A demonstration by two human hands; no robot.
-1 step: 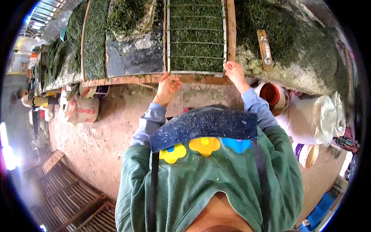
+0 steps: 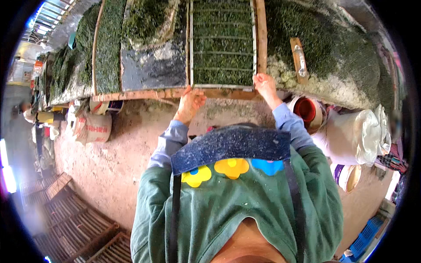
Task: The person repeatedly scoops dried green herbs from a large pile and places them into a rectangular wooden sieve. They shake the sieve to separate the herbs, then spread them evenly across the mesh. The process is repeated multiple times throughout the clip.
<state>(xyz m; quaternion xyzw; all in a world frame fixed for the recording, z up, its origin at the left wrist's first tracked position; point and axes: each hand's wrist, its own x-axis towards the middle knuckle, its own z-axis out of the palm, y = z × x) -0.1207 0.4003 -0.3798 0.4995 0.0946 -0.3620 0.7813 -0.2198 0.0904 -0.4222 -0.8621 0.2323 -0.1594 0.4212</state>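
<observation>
A long white frame (image 2: 223, 87) with thin crossbars lies on the table in front of me. Dark green shredded matter (image 2: 222, 61) fills the spaces between its bars. My left hand (image 2: 191, 105) is at its near left corner, thumb and forefinger pinched there and the other fingers curled. At the near right corner, my right hand (image 2: 265, 88) has its fingers closed on the frame's side. Wooden strips run along the frame's sides. Left of it is a dark board (image 2: 153, 72), partly covered by a green heap (image 2: 147, 22).
A wooden block with a metal handle (image 2: 300, 61) rests on the right-hand green pile. Below the table edge (image 2: 136, 95) stand a bucket with a red inside (image 2: 305, 108), white sacks (image 2: 355, 136) and a printed sack (image 2: 94, 127). Slatted racks (image 2: 74, 215) lie at lower left.
The table and frame sit slightly lower in the picture. Both hands stay at the same two corners of the frame.
</observation>
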